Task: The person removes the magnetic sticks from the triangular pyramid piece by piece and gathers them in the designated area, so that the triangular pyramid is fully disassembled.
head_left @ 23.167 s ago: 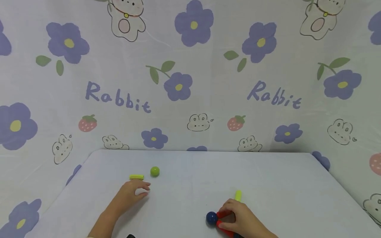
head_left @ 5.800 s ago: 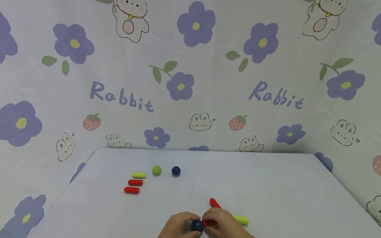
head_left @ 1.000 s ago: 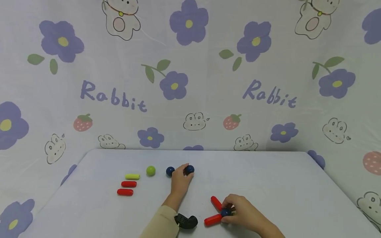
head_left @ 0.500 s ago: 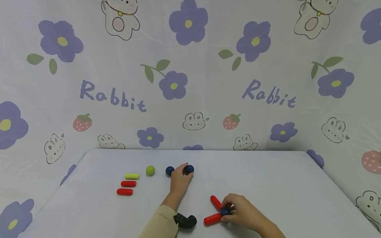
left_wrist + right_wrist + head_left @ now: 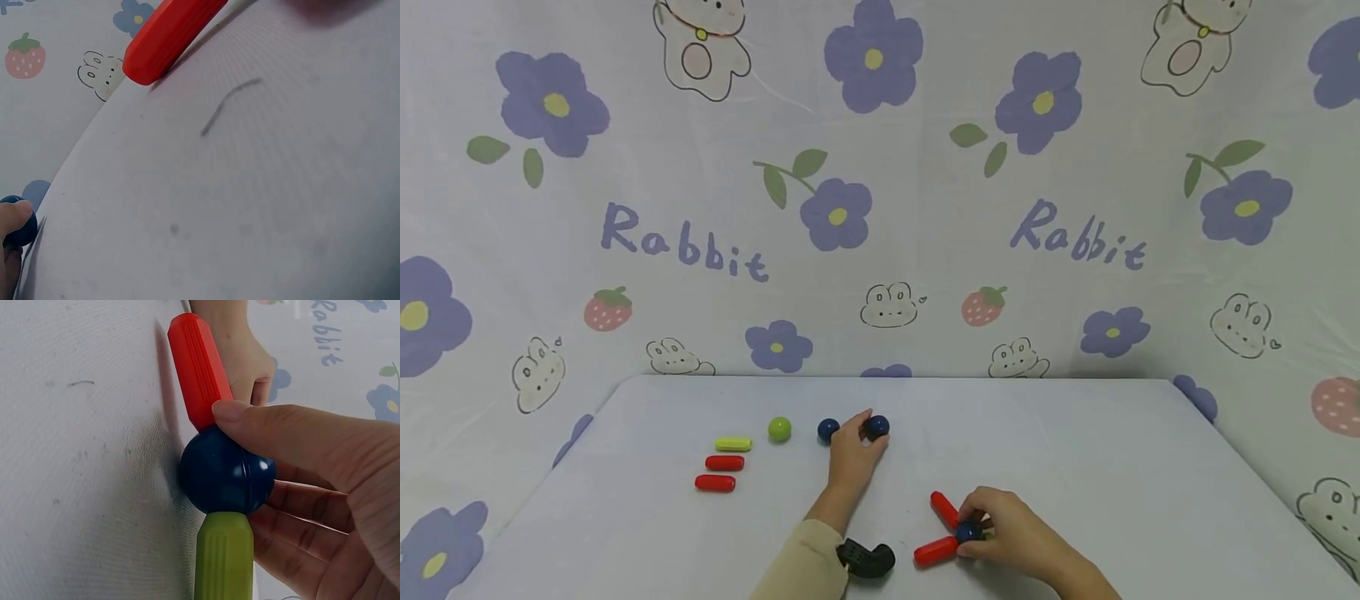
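My left hand (image 5: 852, 457) pinches a dark blue ball (image 5: 877, 427) at the back of the table. Just left of that hand lies a second dark blue ball (image 5: 827, 430), partly covered by it. My right hand (image 5: 1018, 533) grips a joined piece by its blue ball (image 5: 225, 472), thumb against the ball and the red rod (image 5: 199, 369). A yellow-green rod (image 5: 224, 556) is attached opposite that red rod. In the head view, two red rods spread leftward from the held ball, the upper one (image 5: 943, 508) and the lower one (image 5: 936, 552); the yellow-green rod is mostly hidden by the hand.
At the back left, a green ball (image 5: 779, 429), a yellow rod (image 5: 733, 444) and two red rods (image 5: 724, 462) lie apart on the white table (image 5: 1075, 442). A black wrist device (image 5: 868, 558) sits on the left sleeve. A patterned cloth stands behind.
Over the last second both hands stay almost still. Since the older frames, two red rods and two blue balls have come to the back, the last ball carried there by the left hand.
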